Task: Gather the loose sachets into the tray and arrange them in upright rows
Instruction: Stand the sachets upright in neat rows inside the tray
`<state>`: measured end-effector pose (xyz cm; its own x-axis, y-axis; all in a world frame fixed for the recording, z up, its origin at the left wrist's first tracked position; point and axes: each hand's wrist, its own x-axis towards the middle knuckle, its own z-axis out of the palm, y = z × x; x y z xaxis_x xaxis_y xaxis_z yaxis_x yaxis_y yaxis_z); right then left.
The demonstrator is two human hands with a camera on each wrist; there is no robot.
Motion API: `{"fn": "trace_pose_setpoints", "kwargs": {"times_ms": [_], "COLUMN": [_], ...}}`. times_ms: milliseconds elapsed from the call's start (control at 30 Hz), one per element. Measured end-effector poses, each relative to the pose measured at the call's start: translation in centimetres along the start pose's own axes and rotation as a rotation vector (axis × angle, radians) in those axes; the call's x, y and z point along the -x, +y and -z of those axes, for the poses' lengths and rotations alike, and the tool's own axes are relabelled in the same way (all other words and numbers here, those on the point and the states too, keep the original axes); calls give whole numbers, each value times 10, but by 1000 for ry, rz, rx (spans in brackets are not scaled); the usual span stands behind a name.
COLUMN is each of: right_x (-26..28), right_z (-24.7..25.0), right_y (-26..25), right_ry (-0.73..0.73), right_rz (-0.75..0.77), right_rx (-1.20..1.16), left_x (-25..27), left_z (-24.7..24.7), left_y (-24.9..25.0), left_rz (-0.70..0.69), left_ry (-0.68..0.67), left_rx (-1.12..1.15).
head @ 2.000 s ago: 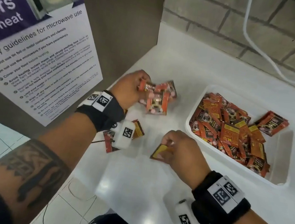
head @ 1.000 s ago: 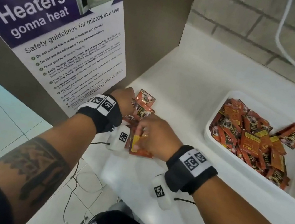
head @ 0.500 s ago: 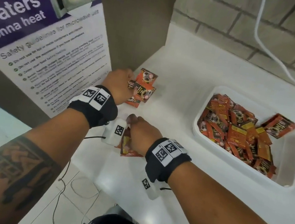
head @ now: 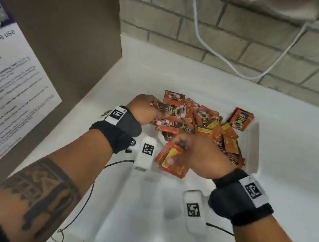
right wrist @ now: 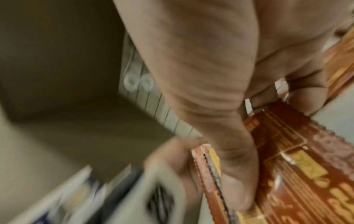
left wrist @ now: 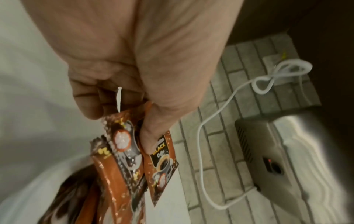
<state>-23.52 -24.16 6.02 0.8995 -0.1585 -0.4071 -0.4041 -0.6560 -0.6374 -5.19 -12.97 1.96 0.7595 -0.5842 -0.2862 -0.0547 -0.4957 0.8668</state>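
Two hands hold bunches of orange coffee sachets over a white tray (head: 255, 137) on a white counter (head: 288, 205) against a grey brick wall (head: 252, 41). The left hand (head: 145, 109) grips several sachets (head: 172, 110), one reading "BLACK"; the right hand (head: 201, 157) grips more sachets (head: 171, 160). Dozens of loose sachets (head: 216, 130) lie jumbled in the tray. A poster (head: 2, 84) reads "microwave use".
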Motion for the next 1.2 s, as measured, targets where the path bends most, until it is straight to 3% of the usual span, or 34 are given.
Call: {"fn": "trace_pose_setpoints", "kwargs": {"times_ms": [133,300,400,533,667,800,967,1200], "right_x": [5,-32,-47,-52,-44,-39,-46,-70], "right_z": [49,41,23,2,1,15,15,12], "right_y": [37,65,69,76,86,106,117,94], "right_ry": [223,486,499,529,557,620,484,430], "right_rz": [-120,-249,-316,-402,-475,-553,-711,-632], "right_rx": [-223,-269,-174,93,178,108,24,-142], "left_x": [-14,-14,-8,-7,-6,-4,-5,2], "left_z": [-31,-55,-67,-75,-76,-74,-76,-78], "left_y": [3,7,7,-2,-8,-13,-12,-12], "left_rz": [-53,-107,-105,-103,-140,-168,-186,-199], "left_ry": [-27,15,70,57,12,41,42,13], "left_rx": [-182,-426,-556,-405,-310,-308,-319,-251]}}
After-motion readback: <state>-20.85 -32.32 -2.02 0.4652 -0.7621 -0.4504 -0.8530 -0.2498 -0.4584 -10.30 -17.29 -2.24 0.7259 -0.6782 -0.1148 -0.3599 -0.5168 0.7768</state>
